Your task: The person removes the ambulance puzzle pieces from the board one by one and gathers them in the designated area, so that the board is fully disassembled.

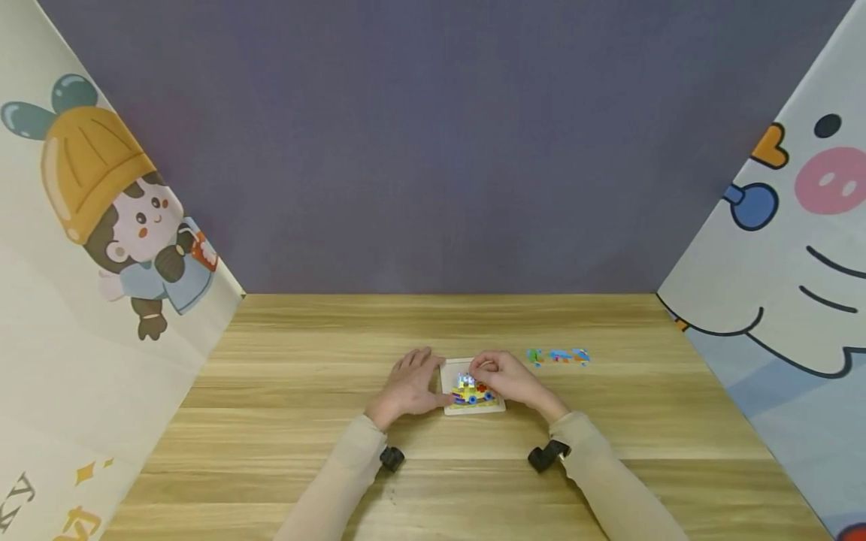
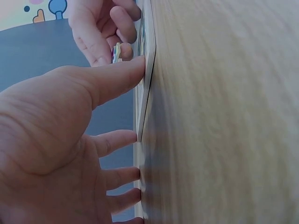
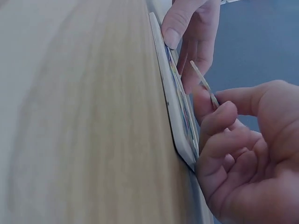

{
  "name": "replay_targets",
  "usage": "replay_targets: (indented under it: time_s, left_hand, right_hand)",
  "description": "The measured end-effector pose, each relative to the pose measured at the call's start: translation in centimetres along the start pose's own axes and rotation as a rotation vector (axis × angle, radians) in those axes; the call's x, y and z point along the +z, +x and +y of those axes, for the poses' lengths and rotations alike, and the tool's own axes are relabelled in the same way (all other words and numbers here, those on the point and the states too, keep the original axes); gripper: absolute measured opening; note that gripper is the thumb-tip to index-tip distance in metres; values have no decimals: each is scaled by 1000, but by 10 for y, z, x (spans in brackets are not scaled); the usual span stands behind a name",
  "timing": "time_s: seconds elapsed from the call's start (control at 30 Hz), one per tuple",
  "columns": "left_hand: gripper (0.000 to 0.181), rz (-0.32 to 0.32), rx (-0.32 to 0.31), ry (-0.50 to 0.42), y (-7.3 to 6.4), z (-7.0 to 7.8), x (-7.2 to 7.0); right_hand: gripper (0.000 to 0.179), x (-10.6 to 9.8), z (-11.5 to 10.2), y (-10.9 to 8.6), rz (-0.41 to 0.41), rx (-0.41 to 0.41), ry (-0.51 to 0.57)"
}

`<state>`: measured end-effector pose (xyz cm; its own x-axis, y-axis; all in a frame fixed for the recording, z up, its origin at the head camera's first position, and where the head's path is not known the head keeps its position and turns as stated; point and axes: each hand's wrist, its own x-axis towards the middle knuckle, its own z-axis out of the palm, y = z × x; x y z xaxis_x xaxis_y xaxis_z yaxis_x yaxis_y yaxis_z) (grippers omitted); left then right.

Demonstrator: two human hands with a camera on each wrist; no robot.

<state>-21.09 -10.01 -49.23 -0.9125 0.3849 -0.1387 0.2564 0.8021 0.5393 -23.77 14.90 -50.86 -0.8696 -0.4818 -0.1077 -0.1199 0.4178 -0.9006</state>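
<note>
A small puzzle board [image 1: 449, 368] with a pale frame lies flat on the table, showing a picture of a yellow vehicle with blue wheels. My left hand [image 1: 410, 387] is at its left side, fingers spread and fairly straight; in the left wrist view the thumb [image 2: 119, 77] rests on the board's edge. Over the board, my right hand [image 1: 510, 377] pinches a thin puzzle piece [image 3: 202, 76] between thumb and index finger. That piece is tilted and raised off the board in the right wrist view. The right hand's other fingers are curled. Part of the picture is hidden by the hands.
Several loose colourful puzzle pieces [image 1: 558, 357] lie on the wooden table [image 1: 304, 376] to the right of the board, beyond the right hand. A dark grey panel [image 1: 446, 150] rises behind the table, with printed walls at both sides.
</note>
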Motion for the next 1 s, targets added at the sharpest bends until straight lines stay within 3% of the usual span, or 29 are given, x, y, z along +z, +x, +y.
replay_targets:
  time_s: [0.5,1.0]
  left_hand:
    - [77,-2,-4,-16,-2,2,-2]
    - [78,2,-2,17,-2,1,-1]
  right_hand:
    - [37,-13,6,-13,29,50,121]
    - [42,-41,22,-31,49,78,110]
